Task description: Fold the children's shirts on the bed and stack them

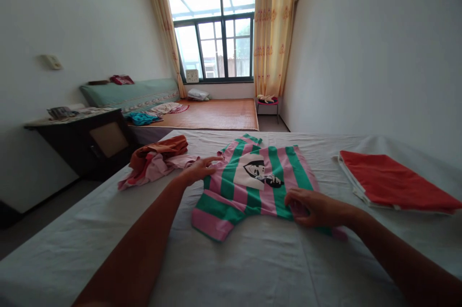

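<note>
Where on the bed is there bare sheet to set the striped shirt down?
Bare sheet runs along the near edge, between the forearms and below the striped shirt. A narrower strip lies between it and the folded red cloth. Crowded at the left, where the left hand meets the heap of pink and orange clothes.

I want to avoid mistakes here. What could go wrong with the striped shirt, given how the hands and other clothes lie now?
1. The left hand rests at the edge of the pink-and-green striped shirt, close to the crumpled orange and pink clothes pile; they might tangle.
2. The right hand pinches the shirt's lower right part; pulling could wrinkle it, and the loose white bed sheet too.
3. The folded red cloth lies near; a wide sweep may disturb it.
</note>
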`<state>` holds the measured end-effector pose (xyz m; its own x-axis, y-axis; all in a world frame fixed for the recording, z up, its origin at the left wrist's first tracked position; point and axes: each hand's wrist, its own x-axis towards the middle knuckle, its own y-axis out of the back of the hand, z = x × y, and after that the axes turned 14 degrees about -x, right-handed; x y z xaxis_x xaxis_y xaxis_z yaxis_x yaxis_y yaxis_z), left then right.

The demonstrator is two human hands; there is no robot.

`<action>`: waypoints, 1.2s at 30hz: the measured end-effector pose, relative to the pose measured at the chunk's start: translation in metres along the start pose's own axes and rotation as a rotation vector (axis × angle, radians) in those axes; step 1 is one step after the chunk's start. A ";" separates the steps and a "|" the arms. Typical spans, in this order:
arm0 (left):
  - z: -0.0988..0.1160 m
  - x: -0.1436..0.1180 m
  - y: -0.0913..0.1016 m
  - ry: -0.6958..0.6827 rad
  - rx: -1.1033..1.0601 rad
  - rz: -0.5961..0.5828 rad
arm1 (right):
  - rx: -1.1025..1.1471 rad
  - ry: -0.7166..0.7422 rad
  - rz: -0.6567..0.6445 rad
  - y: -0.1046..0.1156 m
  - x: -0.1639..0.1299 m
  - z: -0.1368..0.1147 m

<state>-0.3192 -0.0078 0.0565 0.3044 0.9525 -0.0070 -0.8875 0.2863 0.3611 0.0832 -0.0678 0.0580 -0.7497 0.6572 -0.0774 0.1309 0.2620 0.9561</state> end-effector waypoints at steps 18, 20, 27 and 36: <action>0.038 -0.027 -0.007 0.190 0.330 -0.614 | -0.174 -0.059 0.064 0.003 -0.006 0.008; 0.044 -0.029 -0.007 0.243 0.246 -0.677 | -0.148 -0.016 0.067 0.010 -0.009 0.006; 0.054 -0.035 -0.018 0.391 -0.001 -0.790 | 0.012 0.031 -0.118 0.012 -0.021 0.011; 0.040 -0.013 -0.015 0.208 -0.379 -0.437 | 0.161 -0.142 0.061 0.023 -0.022 0.040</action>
<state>-0.2961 -0.0291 0.0880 0.6281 0.7279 -0.2749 -0.7685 0.6358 -0.0724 0.1285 -0.0481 0.0700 -0.6396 0.7655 -0.0704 0.2840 0.3204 0.9037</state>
